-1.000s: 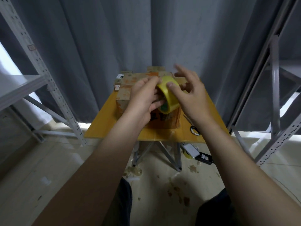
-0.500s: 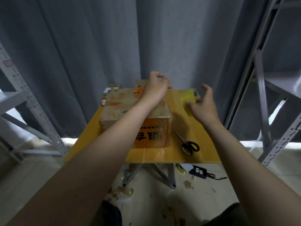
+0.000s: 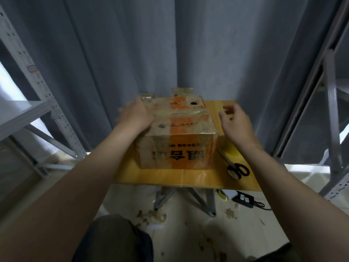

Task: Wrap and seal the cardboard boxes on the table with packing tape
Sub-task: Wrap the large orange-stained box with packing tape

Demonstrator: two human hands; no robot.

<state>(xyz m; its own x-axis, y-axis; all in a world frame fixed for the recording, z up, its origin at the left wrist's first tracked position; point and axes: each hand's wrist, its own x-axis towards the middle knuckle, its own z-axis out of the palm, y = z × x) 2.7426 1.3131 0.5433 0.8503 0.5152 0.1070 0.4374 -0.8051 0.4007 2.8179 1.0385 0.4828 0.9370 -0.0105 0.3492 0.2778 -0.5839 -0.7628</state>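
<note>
Box: the cardboard box point(image 3: 181, 127) sits on the yellow bench point(image 3: 151, 176), toward its far left side, with the print on its near face upside down.
Material: worn, scuffed corrugated card with an orange band across the top and front, and glossy tape over the lid seam.
Handling: probably light and stiff at the edges, softer mid-lid and slick where it is taped. It is best held by opposite side walls near the corners.
Left grip: the left hand point(image 3: 137, 116) lies on the lid's left edge. It is blurred, and the fingers look spread.
Right grip: the right hand point(image 3: 235, 121) hovers just right of the box, its fingers loosely curled around nothing.
Nearby: black-handled scissors point(image 3: 236, 169) lie on the bench, apart from the box.
</note>
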